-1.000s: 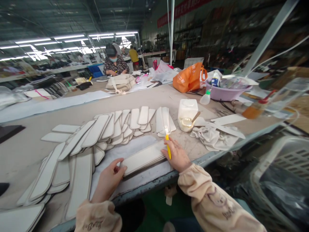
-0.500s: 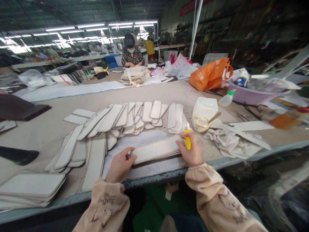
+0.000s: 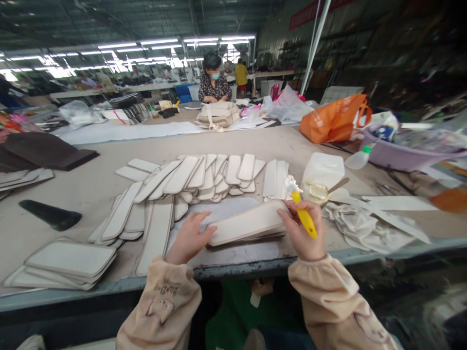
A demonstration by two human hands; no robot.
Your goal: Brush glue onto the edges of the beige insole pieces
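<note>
Along the near edge of the bench (image 3: 251, 269), the left hand (image 3: 191, 236) is spreading its fingers wide and holding nothing. Its thumb is sitting right by the left end of the top strip (image 3: 248, 224); I cannot tell if it is pressing. The right hand (image 3: 305, 242) is gripping a yellow brush (image 3: 304, 216), and its thumb is touching the strip's right end. The strip is lying on a small pile between the hands. For good work, both thumbs should be pinching lightly, so the edges are lining up. The white brush tip should be pointing away, so it is not smearing the strip. Farther back, more strips (image 3: 178, 176) are lying fanned out, and a white tub (image 3: 323, 170) is standing to the right.
</note>
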